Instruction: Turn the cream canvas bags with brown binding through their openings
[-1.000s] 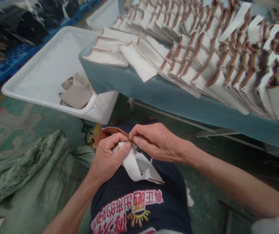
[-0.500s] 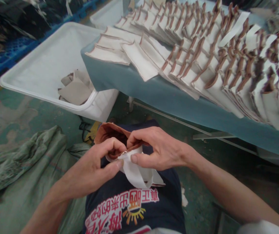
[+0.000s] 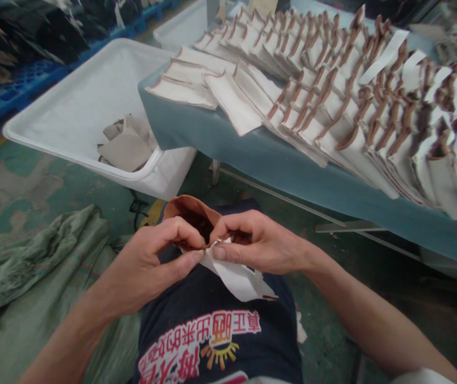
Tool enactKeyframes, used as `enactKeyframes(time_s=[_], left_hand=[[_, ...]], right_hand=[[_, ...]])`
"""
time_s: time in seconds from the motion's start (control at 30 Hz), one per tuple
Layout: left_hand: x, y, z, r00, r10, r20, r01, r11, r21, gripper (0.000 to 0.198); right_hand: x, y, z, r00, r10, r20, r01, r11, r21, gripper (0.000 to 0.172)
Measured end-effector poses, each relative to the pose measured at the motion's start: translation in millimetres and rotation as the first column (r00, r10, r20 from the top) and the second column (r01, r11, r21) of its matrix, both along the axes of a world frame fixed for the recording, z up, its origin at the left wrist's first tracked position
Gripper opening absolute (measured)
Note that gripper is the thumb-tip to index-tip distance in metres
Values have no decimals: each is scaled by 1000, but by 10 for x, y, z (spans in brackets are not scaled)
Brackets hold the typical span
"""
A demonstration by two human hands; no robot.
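Note:
Above the dark blue printed apron (image 3: 220, 298), both hands grip a tube-shaped piece of material (image 3: 190, 209), brown inside, its open mouth facing up. My left hand (image 3: 154, 261) pinches the near rim between thumb and fingers. Close beside it, my right hand (image 3: 262, 242) is closed on the same rim, its thumb pressing down a white strip (image 3: 236, 280). The white material hangs below the fingers toward the right. The fingertips inside the tube are partly hidden.
A blue-covered table (image 3: 252, 154) bears rows of white pieces with brown edges (image 3: 324, 101). To its left stands a white plastic tub (image 3: 72, 96) with several pale scraps (image 3: 126, 141) inside. A green woven sack (image 3: 52, 277) lies on the floor at left.
My right fingers have shifted on the rim, and the white strip's hanging loop now lies flatter toward the right. The brown mouth stands slightly taller. The view has shifted slightly.

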State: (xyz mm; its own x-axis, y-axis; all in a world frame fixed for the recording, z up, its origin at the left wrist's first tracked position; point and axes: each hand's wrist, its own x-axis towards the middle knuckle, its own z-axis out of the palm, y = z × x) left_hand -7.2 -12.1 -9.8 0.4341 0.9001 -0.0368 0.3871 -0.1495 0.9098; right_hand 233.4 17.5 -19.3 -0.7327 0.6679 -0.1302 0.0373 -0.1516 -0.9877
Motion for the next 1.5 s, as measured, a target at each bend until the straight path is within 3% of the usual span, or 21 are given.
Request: enactKeyframes(time_s=[0.13, 0.27, 0.5, 0.9, 1.03, 1.17, 1.27, 1.43, 1.5], left_hand=[[16, -3, 59, 996, -51, -70, 66, 973, 222, 14], [25, -12, 84, 994, -85, -63, 101, 942, 320, 16], [28, 23, 113, 985, -154, -72, 167, 957, 239, 17], [-53, 20, 66, 972, -231, -32, 232, 947, 221, 16], [-14, 20, 76, 976, -217, -4, 212, 947, 241, 17], [13, -10, 94, 981, -167, -94, 188, 936, 297, 16], [-6, -39, 107, 968, -166, -190, 231, 886, 401, 19], [-33, -33, 137, 894, -250, -372, 433, 693, 576, 38], [-14, -27, 144, 895, -233, -381, 428, 696, 577, 40]], right_hand=[[-11, -15, -33, 998, -11, -57, 1, 985, -171, 44], [9, -30, -57, 995, -32, -92, 12, 976, -216, 48], [41, -88, -88, 996, -32, -81, 8, 960, -279, 53], [29, -142, -185, 991, -7, -136, -44, 928, -369, 44], [27, -142, -270, 984, -3, -181, -77, 898, -434, 47], [11, -140, -292, 986, -25, -163, -51, 895, -443, 46], [4, -151, -264, 990, -24, -137, -37, 902, -429, 46], [-8, -187, -210, 993, -33, -111, -21, 891, -454, 49], [-15, -202, -191, 993, -47, -111, -9, 890, -456, 48]])
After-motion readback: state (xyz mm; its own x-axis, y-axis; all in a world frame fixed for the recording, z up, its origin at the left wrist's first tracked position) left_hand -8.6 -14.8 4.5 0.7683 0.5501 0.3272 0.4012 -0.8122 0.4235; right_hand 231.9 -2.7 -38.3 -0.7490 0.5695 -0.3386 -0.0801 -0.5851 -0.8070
